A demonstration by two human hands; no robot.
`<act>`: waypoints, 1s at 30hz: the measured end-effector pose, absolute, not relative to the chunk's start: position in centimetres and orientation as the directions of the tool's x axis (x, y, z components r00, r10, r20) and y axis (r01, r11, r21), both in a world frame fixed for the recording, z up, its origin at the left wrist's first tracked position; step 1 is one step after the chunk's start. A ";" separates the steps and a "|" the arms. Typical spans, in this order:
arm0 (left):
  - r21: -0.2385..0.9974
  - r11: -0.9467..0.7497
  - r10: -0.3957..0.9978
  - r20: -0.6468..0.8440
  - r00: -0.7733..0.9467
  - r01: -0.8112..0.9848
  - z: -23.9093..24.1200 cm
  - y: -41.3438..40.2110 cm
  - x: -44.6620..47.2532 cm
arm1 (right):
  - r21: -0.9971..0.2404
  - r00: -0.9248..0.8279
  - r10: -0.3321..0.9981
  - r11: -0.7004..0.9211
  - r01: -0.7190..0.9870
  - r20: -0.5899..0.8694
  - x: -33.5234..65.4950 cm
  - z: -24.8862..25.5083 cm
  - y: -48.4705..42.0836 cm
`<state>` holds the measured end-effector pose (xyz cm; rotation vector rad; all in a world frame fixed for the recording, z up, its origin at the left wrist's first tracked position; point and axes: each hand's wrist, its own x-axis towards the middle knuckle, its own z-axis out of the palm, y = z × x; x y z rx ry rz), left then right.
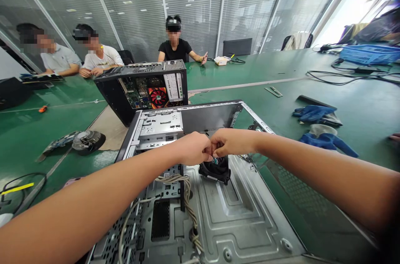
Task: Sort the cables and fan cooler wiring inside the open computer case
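Left hand (196, 148), right hand (230, 141) pinch at black fan (215, 172), exact grip point hidden; keep fan steady, avoid twisting

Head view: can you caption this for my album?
Left hand and right hand meet at a black fan over an open computer case.

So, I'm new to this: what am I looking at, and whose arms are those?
No robot here: they're a person's bare arms, seen in one picture from a camera worn on their head. The left hand and right hand meet just over a black fan inside an open metal computer case; what they pinch is hidden. The case lies on a green table, with a second opened computer standing behind it and a blue basket to the right. Three people sit beyond.
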<state>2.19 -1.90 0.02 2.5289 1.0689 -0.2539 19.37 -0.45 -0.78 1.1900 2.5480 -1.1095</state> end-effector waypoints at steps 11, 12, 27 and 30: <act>0.240 -0.685 0.619 -0.305 0.723 0.688 -0.2 -1.7 2.1 | -0.658 -0.639 0.593 0.229 0.717 -0.490 19.0 -0.6 -0.9; 0.248 -0.684 0.618 -0.303 0.726 0.686 -0.3 -1.7 2.0 | -0.663 -0.631 0.592 0.207 0.720 -0.500 18.9 -0.5 -0.9; 0.194 -0.719 0.629 -0.228 0.743 0.668 -0.3 -2.1 1.9 | -0.672 -0.617 0.657 0.222 0.707 -0.432 19.2 -1.2 -0.6; 0.123 -0.751 0.616 -0.224 0.755 0.649 -0.3 -2.3 1.8 | -0.717 -0.613 0.632 0.127 0.686 -0.474 19.1 -1.2 -0.8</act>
